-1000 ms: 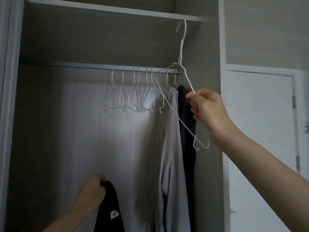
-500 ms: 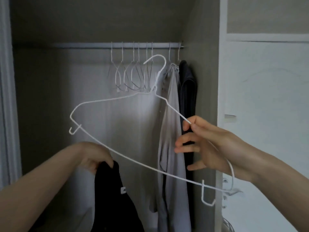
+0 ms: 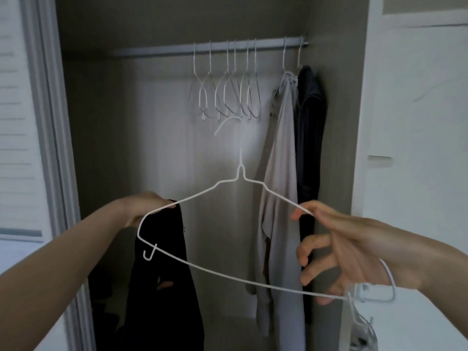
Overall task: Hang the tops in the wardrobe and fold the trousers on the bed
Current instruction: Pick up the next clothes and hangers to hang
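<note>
Both hands are up in front of the open wardrobe, and each grip is closed on something. On the right, the right hand pinches the white wire hanger between thumb and forefinger on its right shoulder wire, while the other fingers hang curled and loose below; the hanger's right end loops round behind the wrist. That hanger is held roughly level in mid-air, hook pointing up toward the rail, bottom wire slanting down to the right. On the left, the left hand grips the top of a black top, which hangs straight down from it into the lower part of the wardrobe; the hanger's left shoulder wire crosses just in front of this hand's fingers and the garment's top edge, though whether the wire touches them cannot be told. Above, a hanging rail carries a bunch of empty white hangers near its middle. At the rail's right end hang a grey garment and, just beside it against the wardrobe's side wall, a dark garment. A white door stands to the right of the wardrobe.
</note>
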### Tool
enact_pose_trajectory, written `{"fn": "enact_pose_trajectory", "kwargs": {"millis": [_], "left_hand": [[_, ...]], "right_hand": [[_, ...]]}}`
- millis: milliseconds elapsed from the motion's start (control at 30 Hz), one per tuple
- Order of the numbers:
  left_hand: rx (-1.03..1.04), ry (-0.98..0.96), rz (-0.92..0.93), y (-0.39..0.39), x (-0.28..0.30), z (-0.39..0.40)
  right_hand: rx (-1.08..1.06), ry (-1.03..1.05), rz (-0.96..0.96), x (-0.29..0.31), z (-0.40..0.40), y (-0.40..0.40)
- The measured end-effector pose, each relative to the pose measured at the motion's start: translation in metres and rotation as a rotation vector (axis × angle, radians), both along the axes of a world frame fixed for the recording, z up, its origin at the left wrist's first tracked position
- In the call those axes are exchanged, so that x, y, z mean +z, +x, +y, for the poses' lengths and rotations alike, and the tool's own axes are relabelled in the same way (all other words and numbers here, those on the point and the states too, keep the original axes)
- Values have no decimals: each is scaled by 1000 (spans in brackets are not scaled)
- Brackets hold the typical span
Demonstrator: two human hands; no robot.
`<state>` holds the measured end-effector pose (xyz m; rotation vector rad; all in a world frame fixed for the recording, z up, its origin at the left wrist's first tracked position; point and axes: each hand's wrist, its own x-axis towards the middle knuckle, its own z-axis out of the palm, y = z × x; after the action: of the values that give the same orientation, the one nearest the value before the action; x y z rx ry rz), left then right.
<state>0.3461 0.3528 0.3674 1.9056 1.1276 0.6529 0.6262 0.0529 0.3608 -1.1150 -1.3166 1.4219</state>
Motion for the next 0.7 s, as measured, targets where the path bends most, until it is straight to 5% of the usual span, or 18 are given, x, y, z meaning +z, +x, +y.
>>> {"fn": "enact_pose_trajectory", "kwargs": {"millis": [267,700], "left_hand": [[203,418,300,-15,4,-7],[-75,254,-245,16,16,-86]], "right_hand": [[-91,-28,-11,-2,7,-8],[-123,103,-120,-39,56,-68]]}}
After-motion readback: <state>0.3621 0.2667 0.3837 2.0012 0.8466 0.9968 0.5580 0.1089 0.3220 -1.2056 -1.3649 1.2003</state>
